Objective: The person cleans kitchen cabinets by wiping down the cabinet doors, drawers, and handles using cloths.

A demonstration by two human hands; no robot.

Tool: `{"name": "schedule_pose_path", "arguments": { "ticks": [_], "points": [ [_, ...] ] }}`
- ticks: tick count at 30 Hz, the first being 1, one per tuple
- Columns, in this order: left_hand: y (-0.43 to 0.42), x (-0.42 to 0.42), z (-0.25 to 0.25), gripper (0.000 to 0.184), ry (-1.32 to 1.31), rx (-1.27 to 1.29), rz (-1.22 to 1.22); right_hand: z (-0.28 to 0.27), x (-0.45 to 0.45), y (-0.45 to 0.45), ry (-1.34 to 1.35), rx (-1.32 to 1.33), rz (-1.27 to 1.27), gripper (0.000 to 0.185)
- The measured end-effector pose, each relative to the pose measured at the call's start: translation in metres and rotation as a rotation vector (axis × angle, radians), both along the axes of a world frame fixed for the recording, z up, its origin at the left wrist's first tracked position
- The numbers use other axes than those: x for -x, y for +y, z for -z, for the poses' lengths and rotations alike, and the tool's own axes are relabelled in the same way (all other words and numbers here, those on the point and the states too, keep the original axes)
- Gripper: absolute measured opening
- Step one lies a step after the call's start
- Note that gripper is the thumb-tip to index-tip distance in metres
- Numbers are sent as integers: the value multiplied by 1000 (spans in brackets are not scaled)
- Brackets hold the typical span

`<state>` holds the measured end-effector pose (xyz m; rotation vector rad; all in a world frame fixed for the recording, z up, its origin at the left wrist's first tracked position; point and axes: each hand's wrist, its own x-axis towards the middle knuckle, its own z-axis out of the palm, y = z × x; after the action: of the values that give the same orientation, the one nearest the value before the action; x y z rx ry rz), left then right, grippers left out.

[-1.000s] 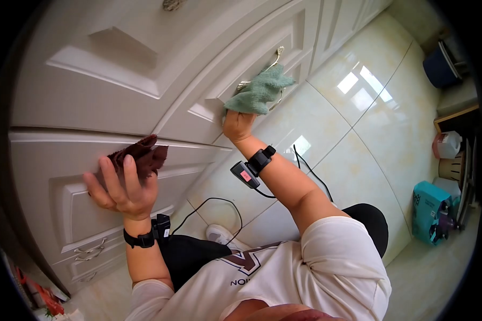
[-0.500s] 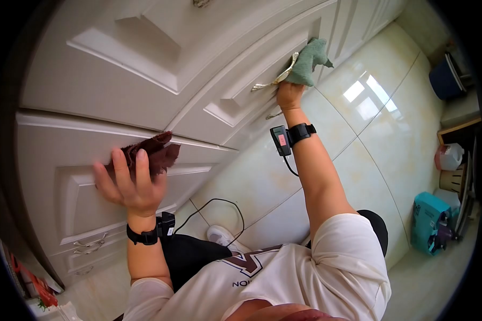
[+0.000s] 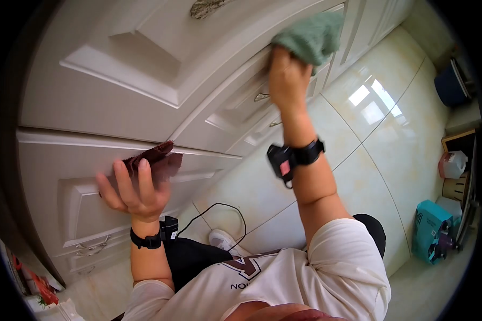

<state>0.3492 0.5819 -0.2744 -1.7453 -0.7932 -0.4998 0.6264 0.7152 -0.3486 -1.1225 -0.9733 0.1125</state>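
Note:
My right hand [image 3: 290, 85] grips a green cloth [image 3: 311, 38] near the upper edge of a white drawer front [image 3: 235, 107]; hand and cloth are somewhat blurred, and the fingers are partly hidden by the fabric. At the left, my left hand [image 3: 136, 195] lies with fingers spread over a dark red cloth [image 3: 160, 158], holding it against another white panelled drawer front [image 3: 83, 206]. Part of that cloth sticks out past the fingertips. An ornate metal handle [image 3: 261, 97] shows just left of my right wrist.
Another ornate handle [image 3: 209, 7] is on the large white panel [image 3: 102, 80] above. A black cable [image 3: 244, 216] loops from my left wrist device over the tiled floor [image 3: 326, 155]. Along the right stand a teal box [image 3: 429, 227], a plastic jug [image 3: 453, 165] and a dark blue bin [image 3: 450, 85].
My right hand has moved up with the green cloth, off the lower drawer's handle. My left hand and the dark red cloth have barely shifted. The view has tilted slightly.

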Motion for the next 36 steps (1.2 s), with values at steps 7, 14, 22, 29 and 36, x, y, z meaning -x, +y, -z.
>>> {"name": "schedule_pose_path", "arguments": {
  "ticks": [7,14,22,29,36],
  "points": [
    [-4,2,0,35,-2,11,-18,28,133,-91,-368,-44,-211,38],
    [-3,7,0,35,1,38,-2,23,106,-57,-297,-299,-164,47],
    [-3,4,-3,36,-19,31,9,-43,-37,45,118,-317,171,20],
    [-3,6,-2,36,-27,44,-5,-1,53,-13,-638,61,305,35],
    [-8,8,-6,35,-38,85,-14,-5,75,-47,-661,-214,-253,43]
  ]
}}
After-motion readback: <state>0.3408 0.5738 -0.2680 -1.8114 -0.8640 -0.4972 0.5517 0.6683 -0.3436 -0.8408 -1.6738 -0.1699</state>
